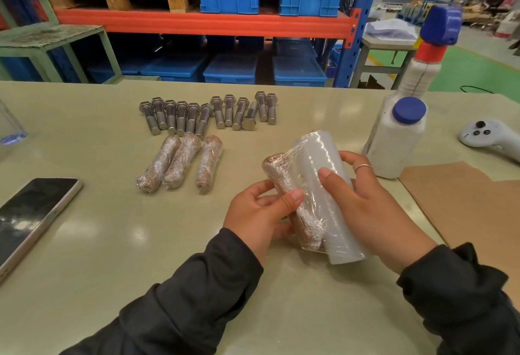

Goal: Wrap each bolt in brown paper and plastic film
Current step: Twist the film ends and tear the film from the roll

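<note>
1. Standing by the table [112, 242], I see the left hand [253, 214] gripping a bolt already wrapped in brown paper [284, 186], thumb pressed on its upper side and the other fingers curled beneath it.
2. The right hand [365, 208] holds a roll of plastic film [326, 163] tight against that bolt, thumb flat on the roll's near face and fingers wrapped round its far side; a ring sits on one finger.
3. Film runs from the roll over the paper-covered bolt, so the two are touching and joined by a clear, wrinkled sheet; both are held just above the tabletop, tilted away from the person.
4. Three finished bundles [180, 163], paper under film, lie side by side on the table to the left of the hands.
5. Beyond those, a row of bare bolts [208, 114] lies on the table, most with heads pointing away, one turned the other way.
6. A sheet of brown paper [464, 200] lies flat at the right edge, just beside the right wrist.
7. A white bottle with a blue cap [399, 135] stands behind the right hand, touching the paper's far corner.
8. A phone [31, 214] lies face up at the left, well apart from the work.
9. A white controller [486, 135] rests at the far right.
</note>
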`<action>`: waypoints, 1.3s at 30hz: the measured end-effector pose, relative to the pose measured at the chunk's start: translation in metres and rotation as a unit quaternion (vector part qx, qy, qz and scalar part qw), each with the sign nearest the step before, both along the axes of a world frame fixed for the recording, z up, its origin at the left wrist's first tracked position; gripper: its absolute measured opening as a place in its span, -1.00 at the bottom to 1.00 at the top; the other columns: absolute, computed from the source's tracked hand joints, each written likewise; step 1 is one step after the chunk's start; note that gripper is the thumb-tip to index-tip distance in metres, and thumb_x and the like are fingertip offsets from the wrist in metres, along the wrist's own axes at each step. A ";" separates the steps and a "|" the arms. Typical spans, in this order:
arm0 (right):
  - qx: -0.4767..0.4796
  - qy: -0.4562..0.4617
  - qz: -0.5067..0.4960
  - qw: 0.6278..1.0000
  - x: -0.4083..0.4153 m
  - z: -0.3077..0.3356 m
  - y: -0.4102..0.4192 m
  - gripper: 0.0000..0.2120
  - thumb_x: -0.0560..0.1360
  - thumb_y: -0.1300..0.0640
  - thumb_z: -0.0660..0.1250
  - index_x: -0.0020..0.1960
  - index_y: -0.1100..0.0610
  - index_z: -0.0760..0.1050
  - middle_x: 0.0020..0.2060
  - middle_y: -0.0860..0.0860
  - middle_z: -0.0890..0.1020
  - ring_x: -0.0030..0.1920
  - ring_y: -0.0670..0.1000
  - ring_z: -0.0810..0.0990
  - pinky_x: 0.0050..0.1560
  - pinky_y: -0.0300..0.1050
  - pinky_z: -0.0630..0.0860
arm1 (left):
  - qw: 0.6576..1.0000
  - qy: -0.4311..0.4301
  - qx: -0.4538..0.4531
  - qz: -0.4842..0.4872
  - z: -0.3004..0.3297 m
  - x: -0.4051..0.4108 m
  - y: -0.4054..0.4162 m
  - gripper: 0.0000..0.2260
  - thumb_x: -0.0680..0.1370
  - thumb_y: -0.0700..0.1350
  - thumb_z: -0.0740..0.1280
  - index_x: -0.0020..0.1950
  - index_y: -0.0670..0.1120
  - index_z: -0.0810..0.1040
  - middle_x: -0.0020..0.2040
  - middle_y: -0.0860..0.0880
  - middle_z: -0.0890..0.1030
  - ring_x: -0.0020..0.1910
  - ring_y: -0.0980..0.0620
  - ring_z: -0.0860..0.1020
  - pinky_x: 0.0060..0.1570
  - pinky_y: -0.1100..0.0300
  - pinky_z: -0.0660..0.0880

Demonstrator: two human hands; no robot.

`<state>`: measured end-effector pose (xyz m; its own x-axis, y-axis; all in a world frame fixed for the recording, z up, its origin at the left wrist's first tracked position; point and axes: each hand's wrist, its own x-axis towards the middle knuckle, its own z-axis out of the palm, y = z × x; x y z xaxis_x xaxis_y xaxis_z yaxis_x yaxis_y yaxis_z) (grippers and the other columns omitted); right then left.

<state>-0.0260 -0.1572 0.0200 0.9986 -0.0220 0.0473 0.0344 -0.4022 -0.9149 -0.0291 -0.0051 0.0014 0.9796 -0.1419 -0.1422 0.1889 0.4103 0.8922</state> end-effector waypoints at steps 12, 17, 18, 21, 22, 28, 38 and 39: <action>-0.224 -0.080 -0.034 0.971 0.003 -0.006 -0.006 -0.31 0.48 -0.28 0.11 0.48 -0.23 -0.17 0.30 0.06 0.37 0.18 0.11 0.47 -0.01 -0.07 0.38 | 0.999 -0.017 -0.027 -0.006 0.010 -0.004 0.001 -0.66 0.24 -0.23 0.39 0.00 -0.23 0.55 -0.26 -0.13 0.65 -0.34 -0.01 0.62 -0.36 0.11 0.59; -0.281 -0.092 -0.039 0.955 0.002 -0.005 -0.001 -0.32 0.47 -0.31 0.04 0.45 -0.29 -0.27 0.15 0.04 0.35 0.06 0.07 0.47 -0.12 -0.11 0.32 | 0.997 -0.045 -0.043 -0.039 0.012 -0.006 0.003 -0.68 0.24 -0.23 0.38 -0.01 -0.19 0.56 -0.25 -0.10 0.66 -0.33 0.02 0.62 -0.31 0.12 0.59; -0.286 -0.096 -0.040 0.953 0.001 -0.005 0.000 -0.32 0.46 -0.32 0.03 0.44 -0.30 -0.28 0.08 0.01 0.32 0.01 0.05 0.46 -0.14 -0.11 0.32 | 0.997 -0.049 -0.048 -0.044 0.012 -0.006 0.003 -0.69 0.24 -0.24 0.38 -0.02 -0.19 0.56 -0.26 -0.10 0.66 -0.33 0.02 0.62 -0.32 0.13 0.58; -0.294 -0.104 -0.044 0.949 -0.001 -0.005 0.002 -0.31 0.45 -0.33 0.01 0.44 -0.30 -0.30 -0.02 -0.07 0.21 -0.11 -0.04 0.35 -0.18 -0.12 0.32 | 0.995 -0.057 -0.059 -0.056 0.013 -0.007 0.003 -0.70 0.25 -0.25 0.37 -0.03 -0.18 0.56 -0.26 -0.09 0.67 -0.32 0.03 0.63 -0.33 0.14 0.58; -0.296 -0.105 -0.046 0.948 -0.002 -0.005 0.003 -0.31 0.44 -0.34 0.00 0.44 -0.29 -0.30 -0.02 -0.07 0.19 -0.11 -0.05 0.34 -0.18 -0.12 0.32 | 0.994 -0.059 -0.062 -0.061 0.013 -0.006 0.003 -0.71 0.26 -0.25 0.36 -0.03 -0.18 0.56 -0.25 -0.09 0.67 -0.31 0.03 0.63 -0.32 0.14 0.58; -0.294 -0.117 -0.072 0.946 -0.008 -0.005 0.008 -0.33 0.43 -0.35 -0.05 0.44 -0.27 -0.26 -0.02 -0.10 0.20 0.01 0.03 0.46 -0.13 -0.10 0.41 | 0.993 -0.060 -0.076 -0.074 0.011 -0.005 0.001 -0.72 0.33 -0.24 0.32 0.03 -0.18 0.58 -0.14 -0.13 0.67 -0.20 -0.01 0.65 -0.23 0.11 0.59; -0.323 -0.122 -0.095 0.934 -0.012 -0.003 0.017 -0.31 0.44 -0.30 -0.04 0.48 -0.16 -0.21 -0.06 -0.07 0.20 -0.05 0.02 0.45 -0.21 -0.10 0.40 | 0.991 -0.029 -0.113 -0.071 0.009 -0.007 -0.005 -0.65 0.38 -0.21 0.25 0.16 -0.15 0.53 -0.01 -0.10 0.64 -0.11 0.06 0.63 -0.16 0.20 0.58; -0.323 -0.122 -0.096 0.933 -0.013 -0.002 0.018 -0.31 0.44 -0.30 -0.04 0.48 -0.16 -0.22 -0.06 -0.07 0.20 -0.05 0.01 0.44 -0.20 -0.10 0.41 | 0.989 -0.025 -0.122 -0.078 0.010 -0.007 -0.005 -0.65 0.38 -0.19 0.25 0.16 -0.14 0.53 0.00 -0.09 0.64 -0.10 0.07 0.63 -0.14 0.21 0.58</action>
<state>-0.0389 -0.1393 0.0175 0.9370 -0.0883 0.3380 0.0797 -0.8880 -0.4529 -0.0363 -0.0105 0.0112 0.9482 -0.3155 -0.0368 0.2245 0.5837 0.7803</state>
